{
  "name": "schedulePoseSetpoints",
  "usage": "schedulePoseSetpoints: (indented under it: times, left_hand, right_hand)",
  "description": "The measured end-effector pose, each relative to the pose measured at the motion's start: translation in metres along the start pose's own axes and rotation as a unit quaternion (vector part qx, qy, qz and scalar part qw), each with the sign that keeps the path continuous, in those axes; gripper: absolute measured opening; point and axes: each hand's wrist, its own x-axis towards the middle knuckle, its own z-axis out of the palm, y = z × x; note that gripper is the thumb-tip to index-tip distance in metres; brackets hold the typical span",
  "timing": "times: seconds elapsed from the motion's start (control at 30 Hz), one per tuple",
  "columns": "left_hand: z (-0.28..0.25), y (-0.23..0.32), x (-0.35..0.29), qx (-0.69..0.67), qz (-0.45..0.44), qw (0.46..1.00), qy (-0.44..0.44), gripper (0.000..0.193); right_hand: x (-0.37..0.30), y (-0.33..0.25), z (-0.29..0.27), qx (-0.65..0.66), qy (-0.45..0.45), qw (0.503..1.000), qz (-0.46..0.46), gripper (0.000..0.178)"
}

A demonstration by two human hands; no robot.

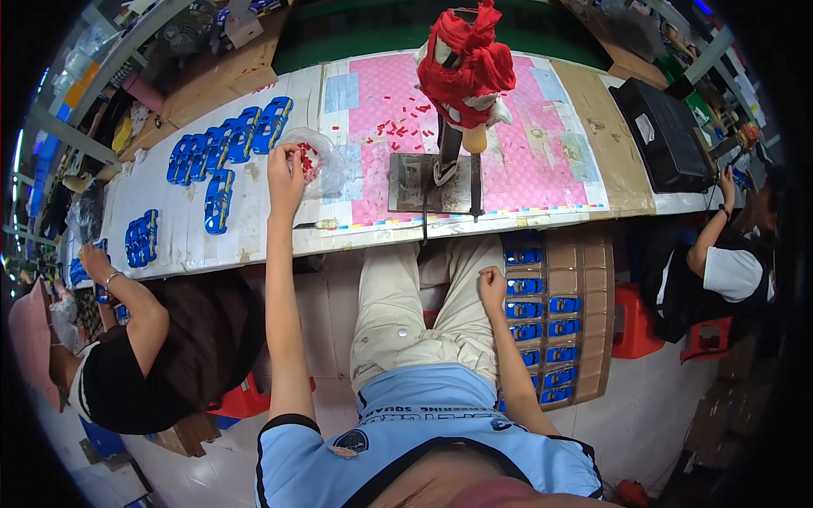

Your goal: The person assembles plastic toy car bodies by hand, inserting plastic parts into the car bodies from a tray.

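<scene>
My left hand reaches over the table to a clear plastic bag holding small red pieces. Its thumb and fingers are pinched together at the edge of these pieces; whether one is between the fingertips is too small to tell. Low by my right thigh is my right hand, its fingers curled in, and anything inside them is hidden. Left of the bag, several blue toy cars lie on the white table top, most of them in a slanting row. More loose red bits are scattered on the pink sheet.
A press-like stand wrapped in red cloth rises ahead. To my right, beside my leg, a compartmented brown tray holds blue cars. A black case sits at the far right. Co-workers sit left and right.
</scene>
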Motion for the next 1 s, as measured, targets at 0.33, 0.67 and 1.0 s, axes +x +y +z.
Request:
schedulePoseSetpoints:
  times: [0.33, 0.67, 1.0]
  left_hand:
    - [-0.0021, 0.0049, 0.0005, -0.003, -0.008, 1.000, 0.006, 0.008]
    - [-0.0031, 0.0077, 0.0010, 0.003, -0.011, 1.000, 0.018, 0.014]
    - [-0.0032, 0.0039, 0.0022, 0.011, 0.002, 1.000, 0.028, 0.014]
  right_hand:
    - [-0.0001, -0.0016, 0.0001, 0.001, -0.002, 1.000, 0.000, 0.007]
    - [-0.0001, -0.0022, -0.0006, 0.006, -0.001, 1.000, -0.007, 0.006]
    - [0.0005, 0.0010, 0.0007, 0.005, -0.003, 1.000, -0.002, 0.006]
